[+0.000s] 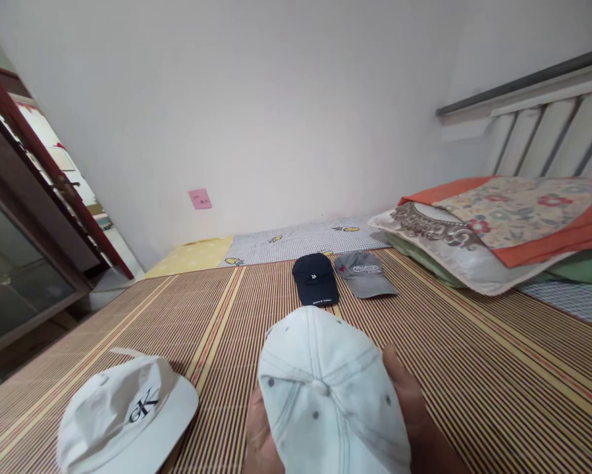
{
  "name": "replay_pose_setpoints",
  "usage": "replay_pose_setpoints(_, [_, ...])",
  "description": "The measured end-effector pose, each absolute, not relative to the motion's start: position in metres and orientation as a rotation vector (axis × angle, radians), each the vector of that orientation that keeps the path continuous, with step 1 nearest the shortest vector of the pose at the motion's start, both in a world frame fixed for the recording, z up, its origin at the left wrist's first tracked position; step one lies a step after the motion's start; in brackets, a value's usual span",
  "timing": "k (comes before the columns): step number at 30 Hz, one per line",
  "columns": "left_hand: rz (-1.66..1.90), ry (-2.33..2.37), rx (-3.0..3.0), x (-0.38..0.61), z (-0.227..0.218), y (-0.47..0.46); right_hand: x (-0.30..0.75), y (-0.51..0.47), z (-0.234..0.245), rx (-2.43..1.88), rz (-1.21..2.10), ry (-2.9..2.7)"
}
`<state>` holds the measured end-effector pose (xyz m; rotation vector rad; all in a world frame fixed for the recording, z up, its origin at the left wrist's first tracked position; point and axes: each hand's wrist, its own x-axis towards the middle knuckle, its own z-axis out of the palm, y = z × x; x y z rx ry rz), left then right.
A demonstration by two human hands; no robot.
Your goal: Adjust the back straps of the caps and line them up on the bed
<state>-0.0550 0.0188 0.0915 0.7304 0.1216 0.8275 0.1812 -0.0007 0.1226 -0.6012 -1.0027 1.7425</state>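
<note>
A pale denim baseball cap (pixel 325 401) is held up close to the camera, its crown and top button facing me. My left hand (pixel 261 428) grips its left side, with most fingers hidden behind the cloth. On the opposite side my right hand (pixel 408 395) is closed on the cap, fingers partly showing along the edge. A white cap with black letters (pixel 128 415) lies on the mat to the left. Farther off, a dark navy cap (pixel 315 280) sits beside a grey cap (pixel 365 273), their brims toward me.
The bed carries a striped bamboo mat (pixel 216 368), with a checked sheet (pixel 296 236) along the wall. Pillows (pixel 523 210) are stacked at right by a white headboard (pixel 557 131). A pink note (pixel 199 199) is on the wall; a glass-fronted cabinet (pixel 14 257) stands left.
</note>
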Motion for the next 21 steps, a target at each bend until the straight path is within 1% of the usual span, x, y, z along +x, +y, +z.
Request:
replay_pose_setpoints(3, [0.928,0.098,0.672,-0.042,0.094,0.013,0.176,0.004,0.140,-0.579,1.779,-0.786])
replay_pose_setpoints(6, [0.973,0.091,0.730,-0.034,0.094,0.006,0.178,0.007,0.149,-0.598,1.758,-0.744])
replay_pose_setpoints(11, [0.822,0.147,0.771,-0.038,0.101,0.001,0.178,0.013,0.143,-0.668,1.658,-0.820])
replay_pose_setpoints(15, [0.878,0.135,0.712,-0.046,0.108,0.002,0.175,0.013,0.141,-0.629,1.663,-0.794])
replay_pose_setpoints(21, [0.974,0.114,0.729,-0.042,0.120,0.010,0.172,0.011,0.155,-0.532,1.710,-0.726])
